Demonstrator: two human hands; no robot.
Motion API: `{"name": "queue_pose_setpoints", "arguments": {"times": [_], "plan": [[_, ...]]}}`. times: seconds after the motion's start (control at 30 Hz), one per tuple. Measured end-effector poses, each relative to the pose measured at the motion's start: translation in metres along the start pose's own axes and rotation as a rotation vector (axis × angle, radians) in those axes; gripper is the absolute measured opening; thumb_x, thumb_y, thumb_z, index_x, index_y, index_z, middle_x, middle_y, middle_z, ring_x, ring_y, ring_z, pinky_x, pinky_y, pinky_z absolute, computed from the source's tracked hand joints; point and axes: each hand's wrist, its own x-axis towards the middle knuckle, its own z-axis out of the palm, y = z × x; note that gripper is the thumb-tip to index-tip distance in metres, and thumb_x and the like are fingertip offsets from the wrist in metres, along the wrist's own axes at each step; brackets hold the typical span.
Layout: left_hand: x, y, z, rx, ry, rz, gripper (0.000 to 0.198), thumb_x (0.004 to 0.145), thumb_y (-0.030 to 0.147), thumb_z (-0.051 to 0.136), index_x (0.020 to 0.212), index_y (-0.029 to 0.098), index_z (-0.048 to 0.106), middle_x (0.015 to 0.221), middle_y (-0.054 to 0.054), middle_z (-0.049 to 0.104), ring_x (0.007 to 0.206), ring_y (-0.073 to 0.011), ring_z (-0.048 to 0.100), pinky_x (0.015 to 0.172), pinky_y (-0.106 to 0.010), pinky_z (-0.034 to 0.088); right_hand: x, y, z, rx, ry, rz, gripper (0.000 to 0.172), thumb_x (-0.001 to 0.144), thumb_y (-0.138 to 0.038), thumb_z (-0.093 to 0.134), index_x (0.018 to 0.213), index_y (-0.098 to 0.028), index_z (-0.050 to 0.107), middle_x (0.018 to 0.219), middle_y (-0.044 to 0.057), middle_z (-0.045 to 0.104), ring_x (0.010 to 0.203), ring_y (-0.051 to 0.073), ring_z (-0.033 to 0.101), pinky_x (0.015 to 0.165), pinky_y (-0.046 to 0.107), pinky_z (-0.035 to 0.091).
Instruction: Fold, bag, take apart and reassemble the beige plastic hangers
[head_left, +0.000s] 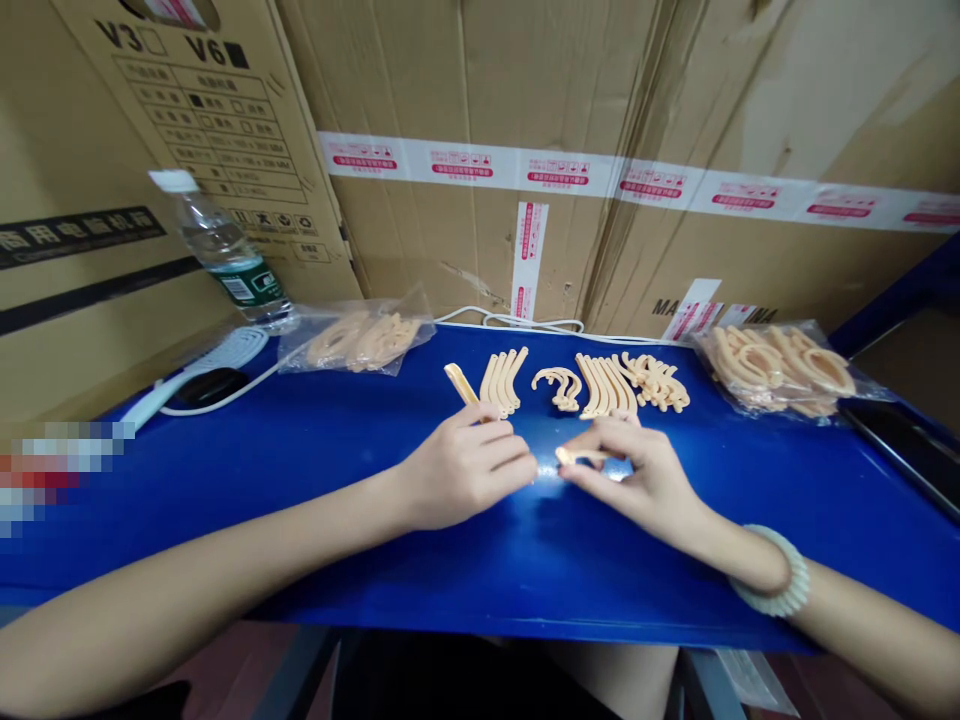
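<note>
My left hand (469, 470) is closed around a beige plastic strip (460, 384), whose grooved end sticks up past my fingers. Close to its right, my right hand (645, 475) pinches a small beige plastic piece (565, 456) between thumb and fingers; a coil bracelet is on that wrist. Just beyond my hands lie a row of slightly curved beige strips (504, 382), a few hooked beige pieces (559, 385), a second row of curved strips (602, 385) and a heap of short beige pieces (656, 380).
Clear bags of beige parts lie on the blue table (375, 580): one bag (364, 340) at left, another bag (780, 365) at right. A water bottle (229, 255), a white handheld fan-like item (232, 350), a black phone (907, 450) and cardboard boxes (465, 80) surround it.
</note>
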Motion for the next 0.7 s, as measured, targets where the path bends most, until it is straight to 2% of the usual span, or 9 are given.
{"name": "queue_pose_setpoints", "arguments": {"times": [0.07,0.17,0.23,0.3,0.4,0.57,0.7], "plan": [[-0.002,-0.018,-0.005,-0.105,0.001,-0.038,0.024,0.104,0.013,0.041,0.09,0.017,0.059,0.083,0.0,0.073,0.075,-0.0128,0.064,0.084,-0.031,0.045,0.009,0.01,-0.01,-0.041,0.02,0.034,0.017,0.097,-0.039,0.069,0.093,-0.022,0.069,0.08,0.0,0.069,0.074,0.019,0.061,0.077,0.035,0.038],[-0.009,-0.048,-0.008,-0.12,-0.044,-0.104,0.016,0.105,0.021,0.045,0.104,0.015,0.061,0.096,-0.005,0.074,0.087,-0.0164,0.066,0.087,-0.032,0.048,0.026,0.028,-0.024,-0.168,0.01,0.014,0.014,0.098,-0.036,0.066,0.095,-0.023,0.068,0.092,0.003,0.073,0.088,0.024,0.064,0.087,0.04,0.039],[-0.015,-0.065,-0.007,-0.11,-0.136,-0.12,0.019,0.105,0.022,0.045,0.1,0.016,0.062,0.095,-0.006,0.073,0.09,-0.0196,0.066,0.09,-0.036,0.048,0.036,0.04,-0.029,-0.232,-0.006,0.014,0.013,0.099,-0.036,0.063,0.096,-0.024,0.068,0.097,0.004,0.073,0.094,0.026,0.064,0.094,0.044,0.038],[-0.021,-0.076,-0.003,-0.113,-0.264,-0.164,0.019,0.104,0.024,0.048,0.096,0.016,0.063,0.091,-0.007,0.07,0.089,-0.0214,0.064,0.085,-0.036,0.049,0.044,0.05,-0.028,-0.289,-0.037,0.019,0.013,0.099,-0.035,0.061,0.097,-0.024,0.068,0.099,0.005,0.073,0.099,0.028,0.063,0.101,0.049,0.034],[-0.027,-0.081,0.005,-0.118,-0.371,-0.181,0.013,0.1,0.019,0.052,0.094,0.015,0.063,0.094,-0.008,0.067,0.092,-0.0228,0.061,0.085,-0.036,0.049,0.051,0.062,-0.019,-0.353,-0.096,0.046,0.009,0.097,-0.029,0.061,0.098,-0.024,0.068,0.1,0.006,0.073,0.104,0.029,0.062,0.106,0.054,0.029],[-0.033,-0.08,0.014,-0.121,-0.397,-0.179,0.015,0.1,0.014,0.049,0.097,0.015,0.064,0.099,-0.009,0.065,0.096,-0.0228,0.057,0.084,-0.036,0.049,0.052,0.074,-0.004,-0.318,-0.186,0.069,0.009,0.096,-0.022,0.062,0.1,-0.02,0.07,0.105,0.008,0.074,0.105,0.027,0.063,0.099,0.048,0.039],[-0.034,-0.078,0.017,-0.168,-0.397,-0.196,0.02,0.099,0.012,0.045,0.1,0.016,0.064,0.1,-0.007,0.065,0.097,-0.0215,0.057,0.086,-0.035,0.049,0.049,0.076,0.001,-0.261,-0.181,0.038,0.011,0.095,-0.019,0.063,0.103,-0.018,0.071,0.107,0.009,0.073,0.107,0.025,0.063,0.099,0.047,0.042]]}}
